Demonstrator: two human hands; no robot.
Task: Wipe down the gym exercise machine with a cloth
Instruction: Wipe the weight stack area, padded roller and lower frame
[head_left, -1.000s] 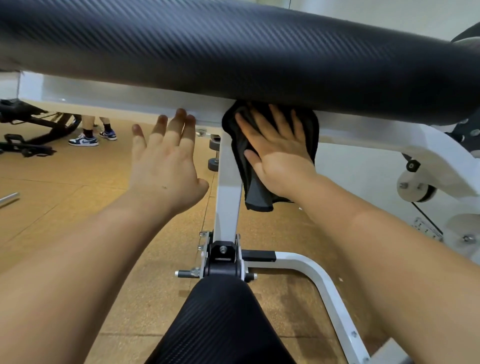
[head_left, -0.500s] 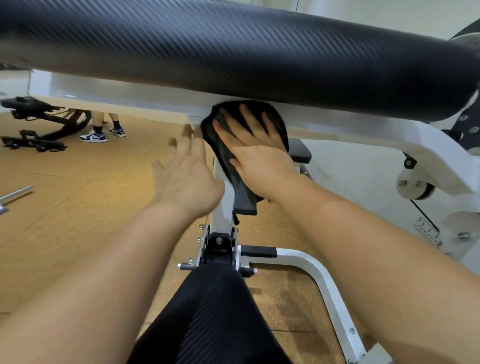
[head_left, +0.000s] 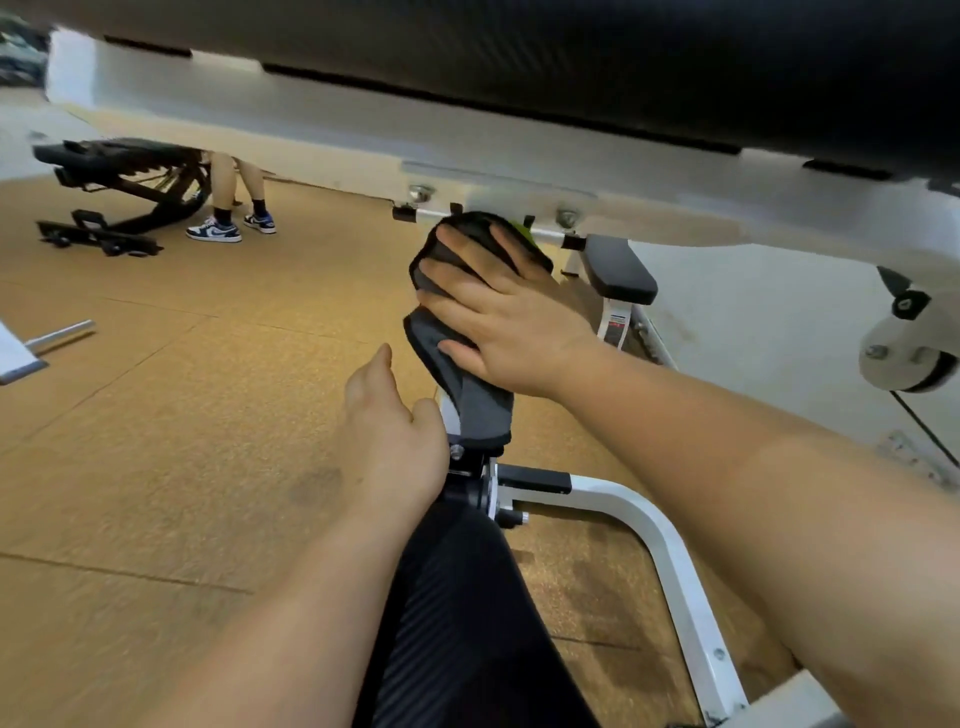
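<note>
A white-framed gym machine (head_left: 649, 525) fills the view, with a long black pad (head_left: 623, 62) overhead and a black seat pad (head_left: 457, 623) below. My right hand (head_left: 509, 322) lies flat with spread fingers on a dark grey cloth (head_left: 467, 384), pressing it against the white upright post under the pad. The cloth wraps the post and hides most of it. My left hand (head_left: 389, 431) hangs loosely beside the post, lower left of the cloth, holding nothing.
A white curved base tube (head_left: 675, 561) runs right along the cork-brown floor. A black bench (head_left: 119, 187) and a person's legs in sneakers (head_left: 228, 223) stand at the far left. A metal bar end (head_left: 62, 335) lies at the left edge. Pulley (head_left: 904, 358) at right.
My right hand has slid the cloth down from the frame's underside onto the upright post. My left hand has dropped from the frame to beside the post. The view tilted down and lower.
</note>
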